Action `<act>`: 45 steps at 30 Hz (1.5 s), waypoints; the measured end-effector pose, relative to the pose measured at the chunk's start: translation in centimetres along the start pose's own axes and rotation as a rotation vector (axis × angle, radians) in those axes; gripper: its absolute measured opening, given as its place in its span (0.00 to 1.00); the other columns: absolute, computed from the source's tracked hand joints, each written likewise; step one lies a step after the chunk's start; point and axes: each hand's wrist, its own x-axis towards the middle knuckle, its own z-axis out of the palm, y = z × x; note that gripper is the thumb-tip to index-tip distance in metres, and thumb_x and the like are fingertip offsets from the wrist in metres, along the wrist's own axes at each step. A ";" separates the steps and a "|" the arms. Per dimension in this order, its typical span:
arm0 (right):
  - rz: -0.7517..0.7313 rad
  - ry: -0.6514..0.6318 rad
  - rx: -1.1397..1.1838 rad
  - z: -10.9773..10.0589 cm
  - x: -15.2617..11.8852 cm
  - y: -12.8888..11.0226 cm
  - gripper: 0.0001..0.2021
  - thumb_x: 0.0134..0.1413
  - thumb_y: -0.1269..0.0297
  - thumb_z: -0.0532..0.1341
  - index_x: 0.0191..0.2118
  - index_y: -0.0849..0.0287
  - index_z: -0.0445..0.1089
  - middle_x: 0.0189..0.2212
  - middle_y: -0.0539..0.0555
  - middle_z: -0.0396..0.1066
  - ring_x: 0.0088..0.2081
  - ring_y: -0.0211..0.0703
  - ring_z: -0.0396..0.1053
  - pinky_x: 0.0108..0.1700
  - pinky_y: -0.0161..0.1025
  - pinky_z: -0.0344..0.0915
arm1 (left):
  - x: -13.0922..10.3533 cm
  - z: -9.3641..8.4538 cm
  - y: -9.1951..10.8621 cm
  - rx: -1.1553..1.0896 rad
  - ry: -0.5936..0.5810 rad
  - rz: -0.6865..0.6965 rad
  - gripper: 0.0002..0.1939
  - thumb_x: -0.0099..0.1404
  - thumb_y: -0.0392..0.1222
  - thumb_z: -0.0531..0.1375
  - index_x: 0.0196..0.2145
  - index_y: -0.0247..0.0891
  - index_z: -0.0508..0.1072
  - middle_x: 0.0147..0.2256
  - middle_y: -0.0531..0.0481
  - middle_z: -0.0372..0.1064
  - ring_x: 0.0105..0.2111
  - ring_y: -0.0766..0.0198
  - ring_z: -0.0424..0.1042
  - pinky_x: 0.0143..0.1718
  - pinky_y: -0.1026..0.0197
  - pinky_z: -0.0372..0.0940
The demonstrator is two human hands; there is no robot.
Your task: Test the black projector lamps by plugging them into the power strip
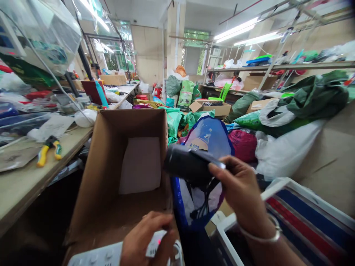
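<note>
Far left, yellow-green pliers (50, 149) are lying on the long desk (19, 188), w/ a white paper (52, 127) just behind. Next, a big open cardboard box (111, 177) is standing beside the desk; a pale sheet (141, 165) is lying inside at the bottom. At the low edge, the left hand (145, 240) is pressing on a white power strip (94, 256), fingers curled round a white plug (155, 243) w/ a tiny red light. In the middle-right, the right hand (240, 188) is gripping a black hair dryer (188, 166), nozzle pointing left, just over a blue bag (210, 135). A silver bangle (263, 236) is sitting on that wrist. Far right, a red-blue-white striped bag (299, 218) is lying.
</note>
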 end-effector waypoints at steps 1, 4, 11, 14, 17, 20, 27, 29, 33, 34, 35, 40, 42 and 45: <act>0.053 -0.058 -0.014 1.0 -1.1 1.0 0.14 0.29 0.59 0.72 0.20 0.58 0.68 0.14 0.46 0.64 0.17 0.33 0.57 0.17 0.31 0.53 | 0.1 0.5 0.1 0.027 -0.042 0.035 0.12 0.55 0.48 0.64 0.38 0.46 0.75 0.37 0.47 0.76 0.40 0.51 0.73 0.44 0.52 0.65; 0.214 -0.253 -0.060 2.7 -3.5 4.0 0.15 0.33 0.55 0.70 0.21 0.60 0.70 0.16 0.47 0.66 0.20 0.33 0.60 0.21 0.31 0.57 | 0.5 1.5 0.2 0.095 -0.173 -0.013 0.14 0.55 0.50 0.63 0.37 0.42 0.75 0.36 0.43 0.75 0.38 0.48 0.73 0.40 0.50 0.66; 0.285 -0.583 -0.152 3.5 -5.6 6.8 0.10 0.45 0.60 0.65 0.31 0.63 0.74 0.25 0.51 0.72 0.27 0.38 0.67 0.30 0.34 0.63 | 0.3 0.8 0.8 0.227 -0.085 -0.236 0.14 0.58 0.50 0.60 0.22 0.40 0.66 0.21 0.50 0.69 0.23 0.59 0.69 0.25 0.61 0.59; 0.236 -0.702 -0.165 3.3 -5.5 6.5 0.09 0.47 0.64 0.64 0.35 0.61 0.75 0.30 0.52 0.75 0.33 0.41 0.70 0.37 0.37 0.65 | 0.1 0.4 0.8 0.272 -0.045 -0.214 0.16 0.61 0.50 0.57 0.20 0.40 0.63 0.19 0.52 0.66 0.20 0.62 0.66 0.23 0.63 0.56; 0.277 -0.716 -0.125 3.3 -5.3 6.0 0.09 0.45 0.65 0.65 0.34 0.62 0.75 0.28 0.52 0.75 0.32 0.42 0.71 0.36 0.38 0.67 | -0.1 0.6 0.7 0.323 0.019 -0.117 0.14 0.61 0.49 0.57 0.22 0.40 0.64 0.19 0.53 0.66 0.20 0.63 0.66 0.24 0.63 0.57; 0.310 -0.642 -0.133 3.4 -5.5 6.1 0.08 0.44 0.63 0.65 0.31 0.63 0.74 0.24 0.51 0.74 0.26 0.39 0.70 0.31 0.37 0.67 | -0.2 0.9 0.6 0.459 0.046 -0.047 0.11 0.58 0.49 0.60 0.32 0.39 0.66 0.24 0.51 0.70 0.25 0.57 0.70 0.27 0.60 0.59; 0.065 -0.765 -0.334 2.6 -5.5 6.4 0.06 0.49 0.67 0.63 0.31 0.62 0.76 0.26 0.53 0.75 0.29 0.41 0.70 0.31 0.37 0.65 | 0.8 0.1 1.2 0.250 -0.154 -0.290 0.13 0.55 0.47 0.61 0.27 0.41 0.59 0.23 0.52 0.68 0.24 0.58 0.69 0.25 0.61 0.57; 0.040 -0.792 -0.337 2.2 -5.2 6.0 0.05 0.49 0.66 0.63 0.31 0.62 0.76 0.26 0.53 0.75 0.28 0.41 0.70 0.30 0.36 0.66 | 1.0 -0.1 1.4 0.095 -0.196 -0.356 0.15 0.54 0.49 0.62 0.25 0.41 0.59 0.21 0.54 0.65 0.23 0.61 0.66 0.24 0.63 0.57; 0.037 -0.638 -0.262 0.7 -4.5 6.1 0.07 0.51 0.62 0.63 0.32 0.61 0.74 0.28 0.53 0.73 0.27 0.40 0.70 0.29 0.36 0.67 | 0.9 -0.4 1.5 -0.247 -0.208 -0.502 0.16 0.53 0.50 0.63 0.27 0.39 0.61 0.22 0.55 0.64 0.23 0.64 0.65 0.23 0.64 0.58; -0.013 -0.521 -0.272 0.2 -4.2 6.3 0.08 0.52 0.61 0.63 0.34 0.60 0.73 0.30 0.54 0.73 0.29 0.41 0.70 0.31 0.37 0.68 | 0.8 -0.6 1.5 -0.328 -0.205 -0.543 0.16 0.52 0.49 0.64 0.27 0.39 0.61 0.23 0.55 0.64 0.23 0.65 0.65 0.24 0.64 0.59; -0.077 -0.411 -0.296 -0.2 -3.8 6.4 0.10 0.51 0.60 0.63 0.37 0.59 0.73 0.34 0.55 0.73 0.33 0.43 0.71 0.34 0.38 0.68 | 0.7 -0.7 1.6 -0.404 -0.205 -0.578 0.16 0.51 0.47 0.65 0.27 0.38 0.61 0.23 0.55 0.65 0.24 0.65 0.65 0.25 0.64 0.60; 0.048 -0.487 -0.351 -1.2 -2.5 6.9 0.21 0.54 0.50 0.58 0.50 0.55 0.68 0.44 0.55 0.71 0.43 0.47 0.68 0.45 0.43 0.65 | -0.1 -1.3 2.5 -0.794 -0.291 -0.617 0.16 0.48 0.40 0.68 0.33 0.35 0.68 0.30 0.51 0.70 0.31 0.65 0.68 0.32 0.65 0.63; 0.215 -0.547 -0.277 -0.9 -2.9 7.3 0.20 0.57 0.50 0.53 0.49 0.56 0.69 0.42 0.54 0.72 0.42 0.46 0.69 0.45 0.42 0.65 | -0.4 -1.2 2.9 -0.932 -0.334 -0.588 0.16 0.49 0.38 0.68 0.35 0.35 0.69 0.29 0.50 0.72 0.29 0.65 0.70 0.31 0.64 0.65; 0.411 -0.552 -0.058 0.1 -4.0 8.9 0.19 0.56 0.50 0.54 0.45 0.57 0.70 0.39 0.53 0.73 0.42 0.46 0.69 0.47 0.41 0.64 | -0.7 -1.0 3.2 -1.105 -0.402 -0.541 0.14 0.50 0.36 0.67 0.34 0.35 0.69 0.25 0.49 0.74 0.23 0.64 0.72 0.26 0.63 0.67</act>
